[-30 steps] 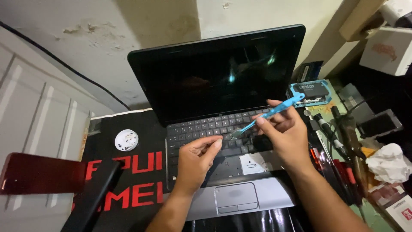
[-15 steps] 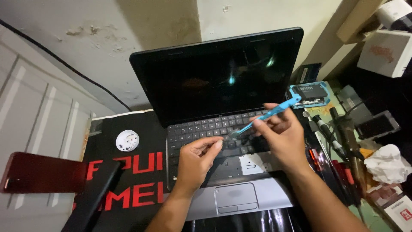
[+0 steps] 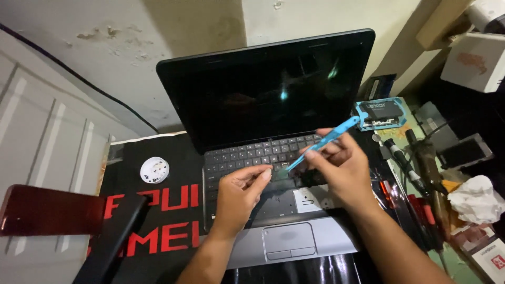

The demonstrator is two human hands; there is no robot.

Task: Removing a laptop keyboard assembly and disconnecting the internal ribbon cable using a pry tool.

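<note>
Head view, looking down: a black mat with big red letters [image 3: 158,221] covers the counter, and on it sits an open black laptop with a dark screen and silver palm rest [image 3: 273,100], filling the middle of the scene. To the right lies a clutter of screwdrivers with red and black handles [image 3: 415,205], a crumpled white tissue [image 3: 473,197] and, further off, a small drive in a blue frame [image 3: 380,113]. On the left of the mat rests a small round white dish [image 3: 154,170].

The right hand [image 3: 342,168] has its fingers pinched around a thin light-blue plastic pry tool [image 3: 321,143], gripped near its middle, tip down at the black keyboard [image 3: 252,158]. The left hand [image 3: 239,192] rests on the keys just beside that tip, fingers curled, grasping nothing.

The tool looks light, slightly flexible and likely to slip; a hold close to the tip should steady it. The keycaps seem fragile.
</note>
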